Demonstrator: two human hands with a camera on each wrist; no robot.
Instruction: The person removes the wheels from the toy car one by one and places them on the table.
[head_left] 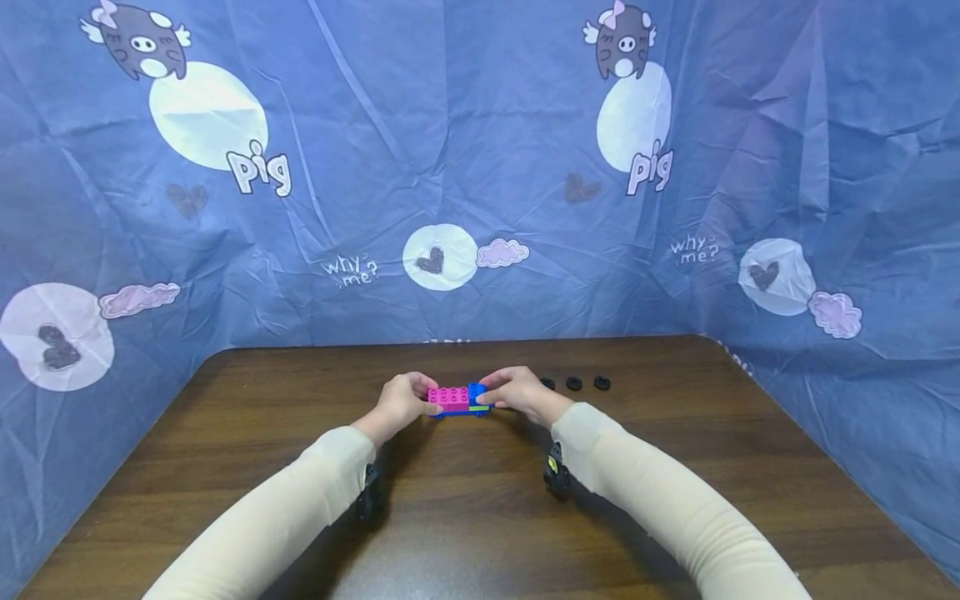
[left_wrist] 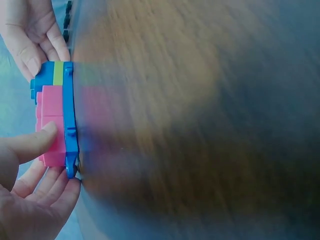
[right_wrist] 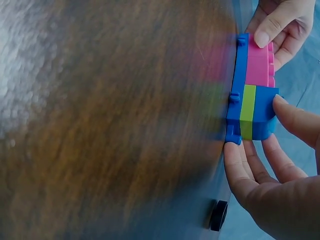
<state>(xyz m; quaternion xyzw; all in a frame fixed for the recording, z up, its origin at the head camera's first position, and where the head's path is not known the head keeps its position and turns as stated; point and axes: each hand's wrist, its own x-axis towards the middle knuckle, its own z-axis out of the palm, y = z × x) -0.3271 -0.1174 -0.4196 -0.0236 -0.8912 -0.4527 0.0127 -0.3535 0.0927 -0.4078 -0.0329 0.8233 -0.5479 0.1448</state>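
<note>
A toy block car sits on the table between both hands. Pink bricks cover one part of its long blue base, and a lime green brick topped by a blue brick stands at the other end. My left hand grips the pink end, its thumb on the pink side and its fingers at the back and end. The blue end is pinched by my right hand, thumb against the blue brick. Small blue pegs stick out along the base's side, with no wheels on them.
Several small black wheels lie in a row on the brown table, just beyond and to the right of the right hand. A blue cloth with pig prints hangs behind and along both sides of the table.
</note>
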